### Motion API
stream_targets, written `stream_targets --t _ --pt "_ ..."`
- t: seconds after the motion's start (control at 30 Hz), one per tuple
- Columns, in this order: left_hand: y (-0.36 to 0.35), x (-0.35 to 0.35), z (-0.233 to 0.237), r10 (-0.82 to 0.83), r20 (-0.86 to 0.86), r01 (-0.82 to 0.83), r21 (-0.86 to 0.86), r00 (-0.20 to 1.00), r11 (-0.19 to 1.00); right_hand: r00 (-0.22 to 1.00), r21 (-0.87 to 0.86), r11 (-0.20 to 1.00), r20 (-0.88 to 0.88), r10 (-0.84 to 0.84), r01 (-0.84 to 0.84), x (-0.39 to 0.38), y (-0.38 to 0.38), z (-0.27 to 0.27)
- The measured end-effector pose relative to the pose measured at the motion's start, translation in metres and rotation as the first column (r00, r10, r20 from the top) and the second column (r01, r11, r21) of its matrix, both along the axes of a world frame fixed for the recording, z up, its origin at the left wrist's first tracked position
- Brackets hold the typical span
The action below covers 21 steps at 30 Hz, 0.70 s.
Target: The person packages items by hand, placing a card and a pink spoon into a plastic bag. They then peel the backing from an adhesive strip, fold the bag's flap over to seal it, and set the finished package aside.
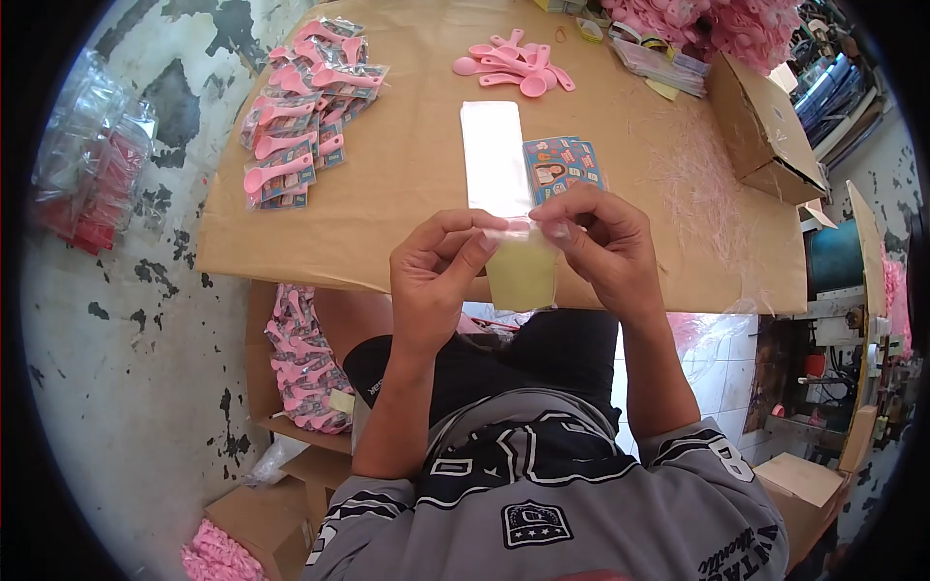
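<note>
Between my two hands, at the table's front edge, hangs a small clear plastic bag with a plain yellowish-green panel showing. My left hand pinches its top left corner, and my right hand pinches the top right. A bit of pink shows at the bag's top between the fingertips; I cannot make out what it is. Just beyond my fingers lies a stack of clear bags, shining white. Beside it are blue printed cards, partly covered by my right hand. Farther back is a loose pile of pink measuring spoons.
Packed bags with pink spoons are heaped on the table's left side. A cardboard box stands at the right edge, near thin plastic scraps. Below the table at left, another box holds many packed spoons.
</note>
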<state>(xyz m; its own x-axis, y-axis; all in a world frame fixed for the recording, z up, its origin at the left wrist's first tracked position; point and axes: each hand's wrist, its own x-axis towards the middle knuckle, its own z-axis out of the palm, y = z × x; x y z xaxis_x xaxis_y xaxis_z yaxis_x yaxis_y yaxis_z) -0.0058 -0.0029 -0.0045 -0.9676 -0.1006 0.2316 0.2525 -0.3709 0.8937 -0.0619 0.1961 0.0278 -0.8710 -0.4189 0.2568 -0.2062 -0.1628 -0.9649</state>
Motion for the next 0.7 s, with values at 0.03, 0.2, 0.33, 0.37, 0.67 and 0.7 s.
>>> stream_targets --t 0.03,0.2,0.33,0.37,0.67,0.7 --pt "0.000 0.000 0.000 -0.011 -0.017 0.011 0.035 1.000 0.999 0.999 0.004 1.000 -0.040 0.006 -0.006 0.000 0.001 0.001" --pt "-0.005 0.003 -0.005 -0.069 -0.052 0.076 0.146 0.996 0.986 0.978 0.015 1.000 -0.205 0.028 -0.026 -0.003 0.003 -0.001" --pt "-0.007 0.006 -0.002 -0.083 -0.040 0.088 0.157 0.996 0.984 0.965 0.100 0.993 -0.248 0.085 -0.062 -0.001 0.007 0.009" --pt "-0.007 0.008 0.005 -0.114 -0.022 0.116 0.214 0.993 0.970 0.959 0.101 0.992 -0.269 0.094 -0.069 -0.002 0.007 0.010" --pt "-0.003 0.011 0.016 -0.057 0.046 0.052 0.117 0.997 0.992 0.997 0.101 0.995 -0.078 0.011 -0.003 0.004 -0.005 -0.001" --pt "-0.001 0.012 0.021 -0.050 0.052 0.042 0.156 0.997 0.987 0.998 0.062 0.998 -0.060 0.005 -0.001 0.004 -0.008 0.000"
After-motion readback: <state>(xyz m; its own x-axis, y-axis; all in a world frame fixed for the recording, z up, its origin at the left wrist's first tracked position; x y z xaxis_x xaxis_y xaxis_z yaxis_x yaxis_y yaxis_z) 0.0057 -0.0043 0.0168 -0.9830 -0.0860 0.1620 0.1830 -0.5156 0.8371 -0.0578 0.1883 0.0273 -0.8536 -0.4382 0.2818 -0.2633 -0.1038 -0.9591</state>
